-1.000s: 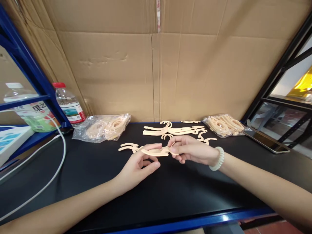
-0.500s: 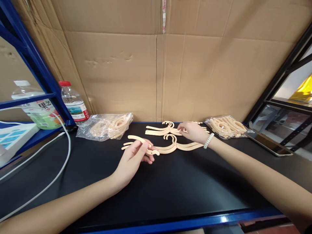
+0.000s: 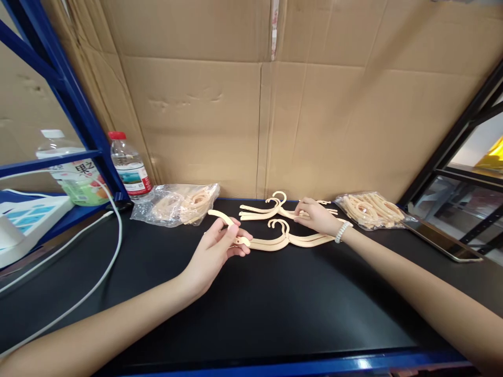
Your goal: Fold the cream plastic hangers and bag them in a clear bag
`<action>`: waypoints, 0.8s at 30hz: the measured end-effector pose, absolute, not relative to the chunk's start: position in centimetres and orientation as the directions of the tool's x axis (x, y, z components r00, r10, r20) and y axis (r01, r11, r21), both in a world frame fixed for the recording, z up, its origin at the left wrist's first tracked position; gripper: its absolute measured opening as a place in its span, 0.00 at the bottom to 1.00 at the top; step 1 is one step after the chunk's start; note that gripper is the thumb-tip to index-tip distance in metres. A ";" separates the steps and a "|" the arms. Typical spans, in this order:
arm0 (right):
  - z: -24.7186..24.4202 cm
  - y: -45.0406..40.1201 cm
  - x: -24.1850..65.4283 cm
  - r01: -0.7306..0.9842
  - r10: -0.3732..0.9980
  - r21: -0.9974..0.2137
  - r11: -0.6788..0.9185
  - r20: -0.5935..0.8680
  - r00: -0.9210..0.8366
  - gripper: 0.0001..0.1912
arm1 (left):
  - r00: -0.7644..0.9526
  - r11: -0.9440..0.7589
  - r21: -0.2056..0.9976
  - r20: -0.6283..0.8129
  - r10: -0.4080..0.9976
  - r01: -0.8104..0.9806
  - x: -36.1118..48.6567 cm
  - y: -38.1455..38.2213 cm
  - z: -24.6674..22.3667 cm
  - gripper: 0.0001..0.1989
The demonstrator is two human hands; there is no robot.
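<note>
My left hand (image 3: 220,241) is closed on a beige curved hanger piece (image 3: 220,215), whose arm sticks up to the left and whose small end pokes out at the fingertips. Behind those fingers lie the front beige hangers (image 3: 271,244) on the black table (image 3: 275,303), hooks pointing away. Farther back is another group of hangers (image 3: 259,213). My right hand (image 3: 316,215), with a pale coiled band on the wrist, reaches over the right arms of that back group, fingers bent down at them. Whether it grips one is hidden.
A clear bag of beige pieces (image 3: 176,204) lies at the back left, another bag (image 3: 369,209) at the back right. Beside that is a phone (image 3: 444,241). Bottles (image 3: 129,170), a white cable (image 3: 113,246) and a blue frame (image 3: 70,89) occupy the left; cardboard (image 3: 196,131) stands behind.
The view has shifted slightly, moving the scene rightward. A hook in the back group now stands out higher. My left hand keeps its piece, turned a little; my right hand stays over the back group.
</note>
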State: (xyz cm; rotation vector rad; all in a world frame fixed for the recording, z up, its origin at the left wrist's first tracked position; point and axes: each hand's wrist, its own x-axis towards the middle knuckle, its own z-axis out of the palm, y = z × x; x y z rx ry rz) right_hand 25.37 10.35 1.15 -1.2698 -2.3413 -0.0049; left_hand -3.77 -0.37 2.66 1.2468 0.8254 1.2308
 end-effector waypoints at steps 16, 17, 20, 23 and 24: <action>2.5 3.3 27.2 0.532 0.755 -0.550 0.644 0.570 -0.325 0.13 | 0.228 -0.142 0.976 0.178 0.957 -0.166 -5.1 0.4 3.1 0.09; 2.5 3.1 27.3 0.536 0.742 -0.529 0.658 0.577 -0.341 0.11 | 0.228 -0.148 0.974 0.185 0.956 -0.169 -5.2 0.4 3.1 0.09; 2.5 2.6 27.3 0.555 0.683 -0.432 0.711 0.611 -0.400 0.08 | 0.255 -0.168 0.968 0.212 0.943 -0.184 -5.2 0.4 3.2 0.09; 2.6 2.5 27.3 0.559 0.649 -0.371 0.741 0.611 -0.454 0.06 | 0.296 -0.151 0.960 0.219 0.930 -0.237 -5.2 0.3 3.2 0.09; 2.7 2.5 27.3 0.556 0.641 -0.362 0.749 0.610 -0.466 0.06 | 0.314 -0.129 0.956 0.211 0.926 -0.262 -5.2 0.3 3.2 0.09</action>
